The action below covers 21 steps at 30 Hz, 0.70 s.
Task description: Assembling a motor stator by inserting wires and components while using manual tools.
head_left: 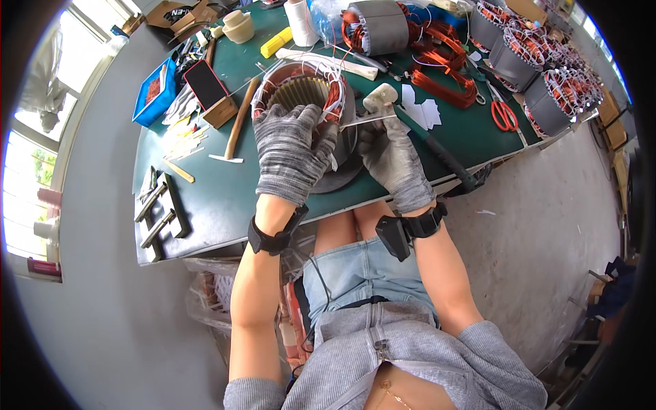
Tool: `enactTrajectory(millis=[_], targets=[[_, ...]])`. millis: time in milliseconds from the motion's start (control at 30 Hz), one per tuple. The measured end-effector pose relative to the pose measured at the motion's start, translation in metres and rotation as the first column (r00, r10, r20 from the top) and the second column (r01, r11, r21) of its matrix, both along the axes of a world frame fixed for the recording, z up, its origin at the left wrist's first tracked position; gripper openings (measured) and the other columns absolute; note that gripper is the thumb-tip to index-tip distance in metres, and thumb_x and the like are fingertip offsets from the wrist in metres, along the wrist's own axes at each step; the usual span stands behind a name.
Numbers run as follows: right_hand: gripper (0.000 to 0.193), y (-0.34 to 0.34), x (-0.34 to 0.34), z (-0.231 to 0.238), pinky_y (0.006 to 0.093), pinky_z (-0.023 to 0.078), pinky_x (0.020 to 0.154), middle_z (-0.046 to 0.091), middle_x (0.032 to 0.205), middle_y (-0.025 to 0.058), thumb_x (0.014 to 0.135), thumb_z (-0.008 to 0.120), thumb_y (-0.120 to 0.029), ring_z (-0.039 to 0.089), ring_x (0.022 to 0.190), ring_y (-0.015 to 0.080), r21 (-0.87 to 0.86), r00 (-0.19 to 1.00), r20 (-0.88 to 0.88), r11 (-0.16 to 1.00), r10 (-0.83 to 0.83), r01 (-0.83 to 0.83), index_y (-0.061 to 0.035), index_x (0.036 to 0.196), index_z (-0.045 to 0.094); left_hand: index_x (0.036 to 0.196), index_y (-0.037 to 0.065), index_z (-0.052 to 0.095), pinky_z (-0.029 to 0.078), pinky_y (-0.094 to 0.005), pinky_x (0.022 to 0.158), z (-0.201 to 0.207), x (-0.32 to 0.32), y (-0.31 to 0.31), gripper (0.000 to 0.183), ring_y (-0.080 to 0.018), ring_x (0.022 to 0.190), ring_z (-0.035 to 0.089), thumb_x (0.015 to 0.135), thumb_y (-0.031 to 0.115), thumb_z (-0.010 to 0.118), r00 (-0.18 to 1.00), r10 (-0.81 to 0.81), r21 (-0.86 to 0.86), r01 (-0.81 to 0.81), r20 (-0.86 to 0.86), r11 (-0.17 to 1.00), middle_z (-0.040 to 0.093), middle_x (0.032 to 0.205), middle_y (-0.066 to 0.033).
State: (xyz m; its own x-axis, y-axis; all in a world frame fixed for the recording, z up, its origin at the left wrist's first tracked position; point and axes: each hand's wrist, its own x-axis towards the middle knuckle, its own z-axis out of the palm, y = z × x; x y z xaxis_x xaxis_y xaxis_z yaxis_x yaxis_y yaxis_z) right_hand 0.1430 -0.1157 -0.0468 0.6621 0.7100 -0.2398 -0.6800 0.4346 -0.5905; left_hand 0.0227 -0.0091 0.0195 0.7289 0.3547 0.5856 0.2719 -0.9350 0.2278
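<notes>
A motor stator stands on a round dark base on the green table. Yellowish slot liners line its bore, and copper windings with white lacing ring its top. My left hand, in a grey knitted glove, lies over the near rim, its fingers curled around the winding edge into the bore. Just right of the stator, my gloved right hand is closed on a thin white cord, which runs straight from the windings to its fingers. Its fingertips are partly hidden. A pale mallet head lies just beyond that hand.
Several wound stators stand at the far right, near red-handled scissors. Orange wire coils lie behind my right hand. On the left are a hammer, a phone, a blue bin and a metal fixture.
</notes>
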Motion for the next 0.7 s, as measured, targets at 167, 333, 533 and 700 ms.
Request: enactTrajectory(millis=[167,333,533,700], targets=[[0.038,-0.006,-0.005,-0.004,0.0315,0.044,0.079,0.057,0.102,0.0062,0.082,0.063,-0.039,0.055,0.09,0.0194,-0.063,0.326,0.945,0.985,0.007,0.161,-0.0072,0.102,0.061,0.088,0.006,0.063,0.035,-0.0467,0.09,0.003,-0.001,0.0,0.023,-0.0343,0.087,0.055,0.075,0.025,0.064,1.0,0.001,0.048,-0.001,-0.006,0.999,0.064,0.084,-0.0134],[0.045,0.0,-0.02,0.005,0.0422,0.04,0.089,0.056,0.106,0.0097,0.07,0.068,-0.039,0.052,0.099,0.0297,-0.063,-0.426,0.799,0.763,0.425,0.643,-0.0111,0.106,0.062,0.09,0.006,0.063,0.034,-0.0465,0.092,0.002,-0.001,0.001,0.024,-0.0345,0.088,0.054,0.074,0.025,0.064,1.0,-0.001,0.034,0.001,-0.003,0.999,0.064,0.086,-0.0134],[0.016,-0.022,-0.022,0.02,0.044,0.041,0.079,0.058,0.091,0.0098,0.069,0.065,-0.021,0.054,0.092,0.029,-0.059,-0.325,0.903,0.83,0.281,0.555,-0.0091,0.08,0.061,0.09,0.005,0.062,0.037,-0.0475,0.085,0.001,-0.007,0.004,0.024,-0.0347,0.088,0.053,0.073,0.023,0.064,0.999,-0.003,0.045,0.005,-0.038,0.999,0.063,0.088,-0.0132],[0.01,-0.086,-0.004,0.053,0.0392,0.044,0.071,0.056,0.098,0.0103,0.072,0.063,-0.012,0.057,0.081,0.0212,-0.14,0.107,0.987,0.965,0.119,0.222,-0.0038,0.069,0.058,0.089,-0.001,0.063,0.045,-0.0419,0.078,0.009,-0.005,0.002,0.021,-0.0343,0.085,0.057,0.074,0.014,0.066,0.998,-0.046,0.057,0.048,-0.033,0.997,0.064,0.086,-0.0163]])
